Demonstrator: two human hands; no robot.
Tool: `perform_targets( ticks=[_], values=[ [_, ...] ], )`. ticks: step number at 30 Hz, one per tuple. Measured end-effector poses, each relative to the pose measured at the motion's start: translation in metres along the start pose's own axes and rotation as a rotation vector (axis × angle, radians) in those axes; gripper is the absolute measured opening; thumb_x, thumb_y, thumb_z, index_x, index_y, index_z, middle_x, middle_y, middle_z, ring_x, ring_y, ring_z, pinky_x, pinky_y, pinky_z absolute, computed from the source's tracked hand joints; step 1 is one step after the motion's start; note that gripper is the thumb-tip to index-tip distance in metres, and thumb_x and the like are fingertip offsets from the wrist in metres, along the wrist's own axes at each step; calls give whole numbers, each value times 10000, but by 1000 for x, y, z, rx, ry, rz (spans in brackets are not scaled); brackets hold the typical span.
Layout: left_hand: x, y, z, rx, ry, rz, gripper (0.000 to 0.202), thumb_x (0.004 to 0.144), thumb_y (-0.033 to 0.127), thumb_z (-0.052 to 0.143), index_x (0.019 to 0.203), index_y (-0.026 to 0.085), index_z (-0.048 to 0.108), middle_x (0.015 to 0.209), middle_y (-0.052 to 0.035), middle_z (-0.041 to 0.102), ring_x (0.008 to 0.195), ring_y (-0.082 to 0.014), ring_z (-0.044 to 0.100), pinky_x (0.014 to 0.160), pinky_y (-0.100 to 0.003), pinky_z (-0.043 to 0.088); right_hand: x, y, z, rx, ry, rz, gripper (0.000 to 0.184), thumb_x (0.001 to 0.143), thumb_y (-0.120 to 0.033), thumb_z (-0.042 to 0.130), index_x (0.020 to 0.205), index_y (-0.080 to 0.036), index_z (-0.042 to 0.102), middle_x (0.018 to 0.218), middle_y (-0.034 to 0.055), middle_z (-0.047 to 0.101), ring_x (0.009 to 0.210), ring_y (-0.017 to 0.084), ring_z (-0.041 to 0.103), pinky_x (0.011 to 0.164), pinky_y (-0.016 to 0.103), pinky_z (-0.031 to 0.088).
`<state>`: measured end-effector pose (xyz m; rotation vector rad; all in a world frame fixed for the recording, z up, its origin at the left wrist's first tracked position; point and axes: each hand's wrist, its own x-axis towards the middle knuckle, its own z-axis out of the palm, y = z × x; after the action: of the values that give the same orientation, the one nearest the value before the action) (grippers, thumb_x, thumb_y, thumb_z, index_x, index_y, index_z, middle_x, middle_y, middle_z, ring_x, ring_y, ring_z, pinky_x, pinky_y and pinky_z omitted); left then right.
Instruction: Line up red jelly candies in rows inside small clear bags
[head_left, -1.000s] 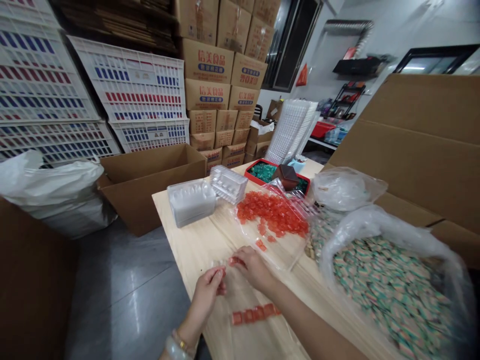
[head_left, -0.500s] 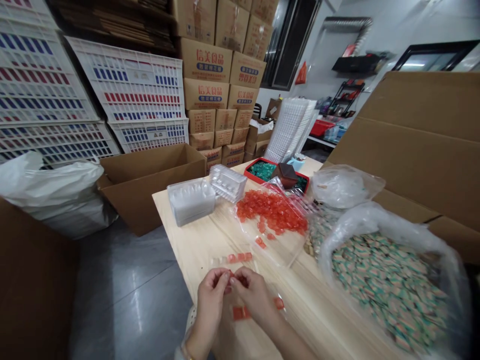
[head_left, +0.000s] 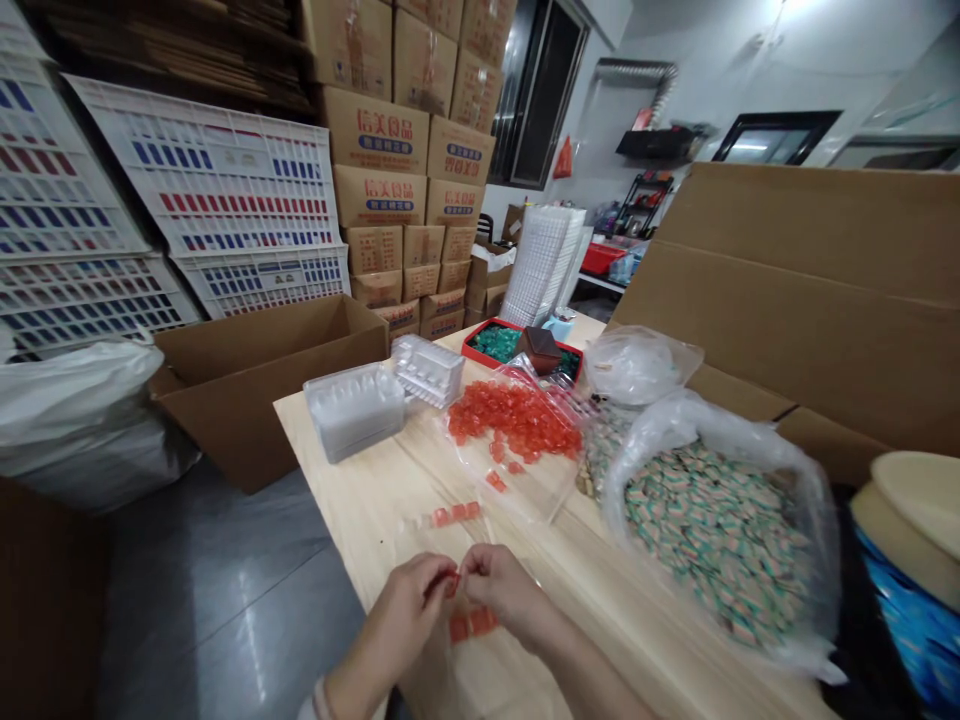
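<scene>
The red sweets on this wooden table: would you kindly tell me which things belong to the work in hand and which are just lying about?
In use:
left hand
right hand
red sweet at their fingertips
red sweets by the hands
bag of red sweets

Lying about:
clear plastic trays
sack of green-and-cream sweets
red tray of green sweets
stacked cardboard cartons

Glossy translucent red sweets (head_left: 517, 425) lie on a thin, shiny clear plastic bag (head_left: 532, 490) atop a smooth pale wooden table (head_left: 360, 510), near a rigid clear plastic tray (head_left: 352, 410) and a matt brown cardboard box (head_left: 255, 390).
</scene>
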<state>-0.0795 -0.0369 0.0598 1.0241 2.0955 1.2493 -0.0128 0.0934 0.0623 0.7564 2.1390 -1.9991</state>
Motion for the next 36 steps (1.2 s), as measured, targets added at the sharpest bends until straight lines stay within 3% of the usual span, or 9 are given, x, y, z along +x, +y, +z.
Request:
perform_targets(
  ticks=[10, 15, 19, 21, 26, 29, 32, 34, 36],
  values=[
    [-13, 4, 11, 48, 31, -20, 225, 756, 122, 328, 751, 129, 553, 786, -51, 495, 746, -115, 470, 677, -228, 349, -15, -2, 11, -171, -3, -39, 66, 563, -112, 388, 593, -97, 445, 560, 0, 425, 546, 83, 376, 524, 207, 278],
    [-9, -4, 8, -332, 9, -146, 205, 730, 217, 438, 841, 102, 567, 766, -53, 539, 707, -112, 481, 658, -217, 369, -16, -15, 2, 139, -108, 132, 161, 552, -233, 487, 629, -103, 431, 498, -27, 417, 454, 63, 381, 477, 187, 278],
    [-8, -8, 6, -573, -94, -239, 191, 697, 223, 467, 775, 68, 545, 655, -36, 511, 574, -86, 446, 564, -212, 362, -16, -18, -2, 175, -199, 155, 167, 534, -209, 504, 634, -94, 435, 493, -19, 433, 451, 56, 386, 472, 172, 280],
    [-9, -8, 7, -603, -88, -256, 185, 702, 229, 454, 747, 67, 531, 621, -28, 502, 541, -81, 447, 544, -212, 362, -17, -16, -1, 130, -177, 94, 145, 564, -210, 489, 627, -97, 423, 515, -17, 423, 473, 57, 381, 482, 178, 283],
    [-11, -5, 14, -879, 24, -440, 396, 652, 454, 560, 753, 88, 444, 582, -2, 488, 482, -70, 436, 495, -204, 333, -20, -11, 5, -229, -46, -370, 170, 714, -190, 506, 855, -117, 567, 785, 41, 506, 716, 99, 472, 658, 216, 368],
    [-9, -7, 12, -929, 3, -470, 453, 630, 514, 573, 716, 95, 422, 555, 11, 457, 455, -55, 393, 475, -194, 297, -16, -9, 9, -325, -12, -443, 123, 734, -155, 512, 817, -137, 601, 759, 37, 505, 710, 94, 485, 663, 212, 377],
    [0, -18, 0, -686, 43, -369, 380, 725, 456, 476, 776, 80, 499, 653, -35, 509, 535, -86, 441, 527, -222, 337, 3, -11, 10, -429, 52, -527, 130, 767, -169, 487, 837, -133, 591, 754, 37, 504, 703, 94, 478, 651, 217, 376],
    [9, -31, -11, -288, 193, -205, 330, 786, 332, 403, 934, 77, 550, 855, -79, 552, 755, -132, 499, 707, -265, 380, 24, -14, 11, -624, 110, -608, 155, 801, -184, 454, 868, -132, 583, 795, 49, 510, 752, 110, 465, 680, 238, 361],
    [18, -43, -20, 122, 318, -65, 317, 789, 211, 391, 1047, 108, 544, 1003, -72, 526, 939, -163, 441, 858, -300, 325, 48, -15, 11, -905, 154, -657, 146, 809, -194, 457, 857, -143, 585, 840, 53, 519, 818, 141, 445, 727, 280, 329]
  ],
)
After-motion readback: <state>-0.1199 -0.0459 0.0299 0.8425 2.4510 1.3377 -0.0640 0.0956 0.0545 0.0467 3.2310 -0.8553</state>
